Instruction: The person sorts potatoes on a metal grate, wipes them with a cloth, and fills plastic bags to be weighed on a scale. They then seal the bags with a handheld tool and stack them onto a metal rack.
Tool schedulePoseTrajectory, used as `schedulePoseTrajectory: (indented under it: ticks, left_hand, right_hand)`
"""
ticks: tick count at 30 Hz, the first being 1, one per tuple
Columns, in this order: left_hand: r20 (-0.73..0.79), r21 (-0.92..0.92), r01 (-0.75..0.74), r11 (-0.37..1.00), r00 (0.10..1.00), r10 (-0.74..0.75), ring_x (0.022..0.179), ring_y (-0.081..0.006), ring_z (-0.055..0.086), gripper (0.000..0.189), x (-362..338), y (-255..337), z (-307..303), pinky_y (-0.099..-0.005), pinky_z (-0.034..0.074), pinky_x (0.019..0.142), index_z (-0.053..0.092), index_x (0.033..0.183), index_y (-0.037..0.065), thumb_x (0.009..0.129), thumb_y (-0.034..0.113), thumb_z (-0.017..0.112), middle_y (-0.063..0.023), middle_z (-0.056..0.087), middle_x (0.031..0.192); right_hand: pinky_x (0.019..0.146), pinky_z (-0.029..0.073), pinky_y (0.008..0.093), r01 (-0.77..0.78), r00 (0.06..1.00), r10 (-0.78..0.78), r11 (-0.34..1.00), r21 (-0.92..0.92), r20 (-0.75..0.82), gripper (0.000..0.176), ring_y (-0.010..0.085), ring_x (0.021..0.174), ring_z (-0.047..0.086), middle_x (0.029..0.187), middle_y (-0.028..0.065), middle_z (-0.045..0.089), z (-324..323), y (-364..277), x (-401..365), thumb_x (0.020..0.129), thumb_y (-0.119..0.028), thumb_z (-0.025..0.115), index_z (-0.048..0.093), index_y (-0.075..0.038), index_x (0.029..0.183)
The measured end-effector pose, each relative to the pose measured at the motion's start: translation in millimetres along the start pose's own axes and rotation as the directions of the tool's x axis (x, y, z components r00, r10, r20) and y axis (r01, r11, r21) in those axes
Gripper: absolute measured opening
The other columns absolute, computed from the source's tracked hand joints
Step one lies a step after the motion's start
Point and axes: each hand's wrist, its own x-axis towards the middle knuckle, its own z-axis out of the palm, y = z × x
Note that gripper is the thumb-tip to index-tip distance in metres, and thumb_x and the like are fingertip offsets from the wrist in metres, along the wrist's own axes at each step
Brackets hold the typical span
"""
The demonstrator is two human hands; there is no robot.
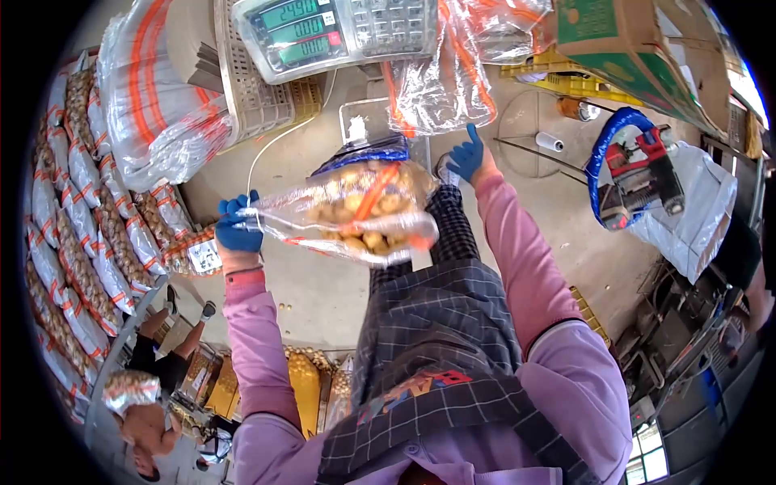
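My left hand (240,224), in a blue-palmed glove, is closed on the gathered end of a clear plastic bag with orange stripes (368,206). Round tan produce like potatoes fills the bag, which hangs sideways in front of my apron. My right hand (467,155), gloved in blue, is away from the bag with a finger stretched out, near the lower edge of empty clear bags (444,97). Just behind the filled bag sits a blue-rimmed object (364,153), partly hidden by it. A digital scale (335,36) with green displays stands at the top.
Many filled bags (81,194) are stacked at the left. A plastic basket (250,89) stands beside the scale. At the right are a blue-rimmed container with power tools (638,174) and a cardboard box (630,56). Another person (153,420) holds a bag at the lower left.
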Motion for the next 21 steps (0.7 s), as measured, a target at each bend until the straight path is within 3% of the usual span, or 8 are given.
schedulePoseTrajectory:
  ticks: [2, 3, 4, 5, 7, 10, 16, 21]
  left_hand:
    - [0.155, 0.073, 0.024, 0.997, 0.987, -0.035, 0.084, -0.024, 0.05, 0.014, -9.2, 3.9, -3.3, -0.0432, 0.034, 0.102, 0.044, 0.086, 0.003, 0.073, -0.002, 0.045, -0.0063, 0.048, 0.078]
    - [-0.026, 0.226, -0.016, 0.974, 0.999, 0.022, 0.091, -0.0235, 0.05, 0.022, -16.5, 3.9, 8.2, -0.0414, 0.033, 0.102, 0.046, 0.098, 0.001, 0.076, 0.0, 0.046, -0.0076, 0.053, 0.086]
    - [-0.191, 0.378, -0.025, 0.925, 0.976, 0.105, 0.099, -0.023, 0.051, 0.032, -28.6, 3.6, 23.8, -0.0397, 0.032, 0.102, 0.048, 0.111, -0.002, 0.08, 0.003, 0.046, -0.0089, 0.057, 0.095]
    - [-0.117, 0.61, -0.111, 0.785, 0.967, 0.227, 0.108, -0.0222, 0.047, 0.04, -43.6, 4.3, 28.5, -0.0381, 0.031, 0.102, 0.043, 0.121, -0.003, 0.083, 0.006, 0.047, -0.0104, 0.054, 0.108]
    - [-0.007, 0.767, -0.299, 0.568, 0.881, 0.474, 0.12, -0.0216, 0.041, 0.05, -75.9, -3.8, 56.7, -0.0363, 0.029, 0.103, 0.036, 0.134, -0.003, 0.086, 0.01, 0.047, -0.0124, 0.048, 0.126]
    - [0.065, 0.73, -0.438, 0.525, 0.809, 0.585, 0.13, -0.0225, 0.033, 0.052, -140.9, -33.6, 138.9, -0.039, 0.028, 0.104, 0.035, 0.135, 0.0, 0.086, 0.009, 0.049, -0.0146, 0.036, 0.139]
    - [0.816, 0.578, -0.771, 0.268, 0.551, -0.173, 0.129, -0.0334, 0.03, 0.078, -241.8, -106.4, 194.9, -0.0444, 0.023, 0.107, 0.035, 0.133, -0.003, 0.071, 0.024, 0.072, -0.021, 0.033, 0.138]
    - [0.748, 0.521, -0.83, 0.198, 0.333, -0.573, 0.116, -0.0352, 0.043, 0.061, -315.8, -141.6, 153.0, -0.0441, 0.032, 0.101, 0.051, 0.121, 0.005, 0.068, 0.028, 0.071, -0.0172, 0.049, 0.119]
  right_hand:
    - [0.073, 0.043, 0.0359, 0.089, 0.763, -0.131, 0.991, -0.097, -0.633, 0.03, 0.02, 0.077, 0.057, 0.077, 0.0001, 0.058, 123.1, -5.1, 6.6, 0.09, -0.044, 0.049, 0.055, -0.017, 0.08]
    - [0.074, 0.044, 0.0366, 0.087, 0.996, -0.088, 0.989, 0.116, 0.007, 0.027, 0.0217, 0.078, 0.057, 0.08, 0.0021, 0.058, 95.1, -16.2, 36.6, 0.091, -0.041, 0.048, 0.056, -0.016, 0.086]
    - [0.075, 0.045, 0.0373, -0.051, 0.752, -0.139, 0.962, 0.268, 0.645, 0.026, 0.0234, 0.079, 0.058, 0.082, 0.004, 0.058, 65.9, -27.8, 63.5, 0.091, -0.038, 0.048, 0.058, -0.014, 0.092]
    - [0.075, 0.045, 0.0373, -0.04, 0.749, -0.146, 0.964, 0.264, 0.646, 0.026, 0.0234, 0.079, 0.058, 0.082, 0.004, 0.058, 91.8, -41.9, 48.9, 0.091, -0.038, 0.048, 0.058, -0.014, 0.092]
    - [0.082, 0.045, 0.0389, 0.488, 0.864, -0.486, 0.873, -0.018, -0.13, 0.025, 0.0227, 0.079, 0.055, 0.086, 0.0059, 0.057, 184.6, -75.1, -3.3, 0.09, -0.032, 0.049, 0.056, -0.01, 0.099]
    - [0.081, 0.047, 0.0419, 0.694, 0.716, -0.698, 0.712, -0.113, 0.0, 0.021, 0.026, 0.088, 0.058, 0.093, 0.0086, 0.059, 157.4, -121.0, -90.0, 0.092, -0.03, 0.044, 0.056, -0.013, 0.092]
    - [0.078, 0.046, 0.0518, 0.648, 0.761, -0.627, 0.748, -0.144, 0.166, 0.025, 0.0292, 0.074, 0.057, 0.08, 0.0125, 0.055, 150.5, 2.2, -309.9, 0.091, -0.024, 0.042, 0.053, -0.004, 0.081]
    - [0.074, 0.05, 0.0376, 0.642, 0.732, -0.675, 0.641, -0.421, 0.089, 0.032, 0.0234, 0.084, 0.06, 0.094, 0.0114, 0.062, 150.2, 215.5, -412.5, 0.086, -0.025, 0.054, 0.058, 0.003, 0.101]
